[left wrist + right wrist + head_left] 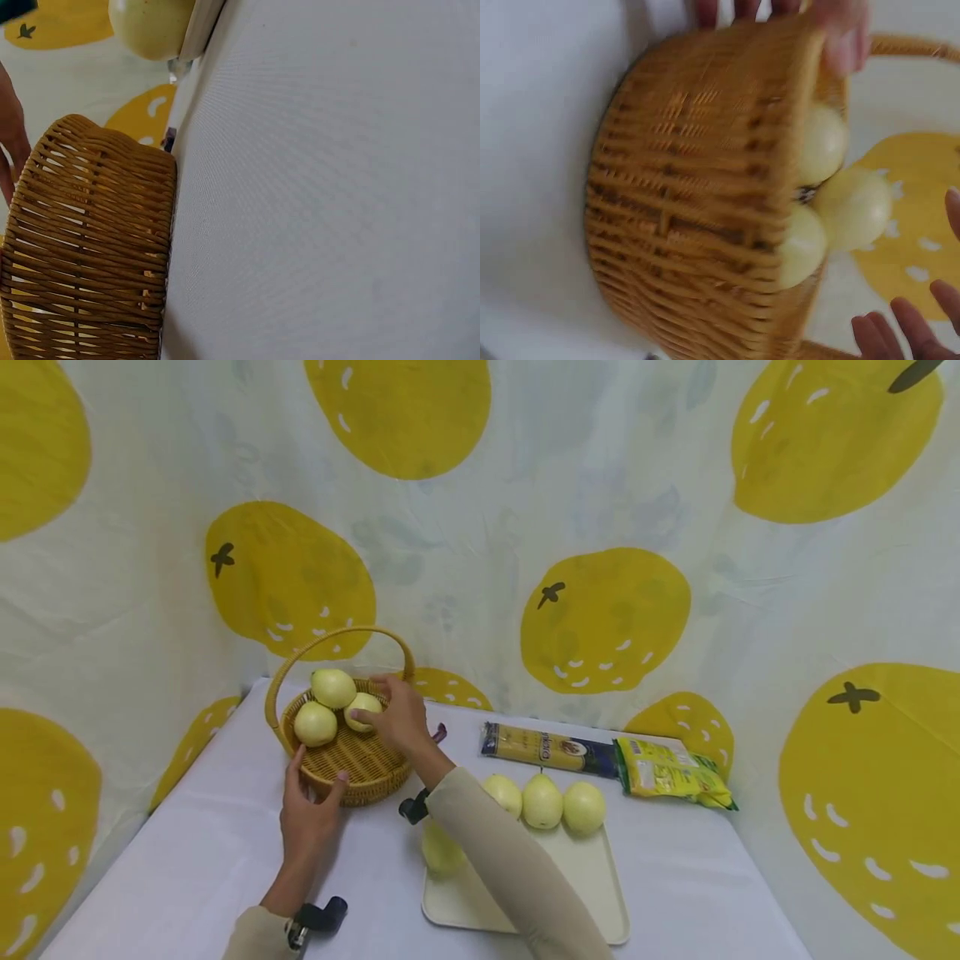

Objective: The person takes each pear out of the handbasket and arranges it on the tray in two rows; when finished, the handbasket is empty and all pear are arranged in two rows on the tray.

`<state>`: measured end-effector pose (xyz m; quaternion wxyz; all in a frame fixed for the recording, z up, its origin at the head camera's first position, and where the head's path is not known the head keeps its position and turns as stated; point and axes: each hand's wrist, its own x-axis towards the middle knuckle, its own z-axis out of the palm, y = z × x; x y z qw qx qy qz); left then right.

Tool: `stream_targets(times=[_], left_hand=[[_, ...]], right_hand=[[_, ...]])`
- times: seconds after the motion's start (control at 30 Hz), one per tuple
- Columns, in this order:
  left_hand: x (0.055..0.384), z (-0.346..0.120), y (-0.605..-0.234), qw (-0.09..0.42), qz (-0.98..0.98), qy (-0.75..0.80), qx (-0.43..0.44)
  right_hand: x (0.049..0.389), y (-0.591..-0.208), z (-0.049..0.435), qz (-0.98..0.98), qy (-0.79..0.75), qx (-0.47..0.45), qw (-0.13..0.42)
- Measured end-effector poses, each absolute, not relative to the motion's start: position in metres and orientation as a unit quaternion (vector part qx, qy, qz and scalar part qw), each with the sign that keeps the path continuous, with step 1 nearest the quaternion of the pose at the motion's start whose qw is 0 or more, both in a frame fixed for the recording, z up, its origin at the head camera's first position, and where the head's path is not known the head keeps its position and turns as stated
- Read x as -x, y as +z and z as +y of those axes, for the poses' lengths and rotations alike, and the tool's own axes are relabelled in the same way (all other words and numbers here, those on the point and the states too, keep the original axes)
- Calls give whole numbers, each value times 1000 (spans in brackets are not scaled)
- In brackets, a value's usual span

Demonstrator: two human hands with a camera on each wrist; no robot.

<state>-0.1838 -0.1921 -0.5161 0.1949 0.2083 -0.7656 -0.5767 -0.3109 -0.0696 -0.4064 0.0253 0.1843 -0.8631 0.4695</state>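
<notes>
A round wicker basket [360,760] with a tall arched handle stands at the back left, holding three pale yellow pears, including a front-left pear [315,724] and a back pear [333,688]. My left hand [309,814] grips the basket's near left rim; in the right wrist view its fingers [746,9] lie on the outer wall and its thumb overlaps the rim. My right hand [401,718] is over the basket's right side with fingers spread, beside the right pear [363,712]. In the right wrist view, those fingers stand apart from the pears.
A cream tray [596,885] at front centre holds several pears [542,802], partly covered by my right sleeve. Behind it lie a spaghetti packet [551,749] and a yellow bag [671,768]. A small purple thing [440,732] shows beside the basket. Fruit-printed cloth [480,527] hangs behind the table.
</notes>
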Motion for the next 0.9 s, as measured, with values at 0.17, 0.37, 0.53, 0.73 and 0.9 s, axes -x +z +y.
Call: stream_targets(times=[0.17,0.37,0.53,0.73,0.9], left_hand=[[184,-192,-515,195,-764,-578,-209],[185,-193,-518,192,-763,-580,-210],[184,-193,-518,201,-764,-579,-203],[187,-193,-519,204,-760,-584,-200],[185,-191,-520,200,-757,-588,-203]], right_hand=[[332,-421,-80,-859,480,-179,1],[350,-435,-88,-854,486,-183,-39],[362,-445,-93,-869,447,-199,-68],[366,-449,-94,-878,426,-206,-69],[367,-453,-94,-882,415,-208,-77]])
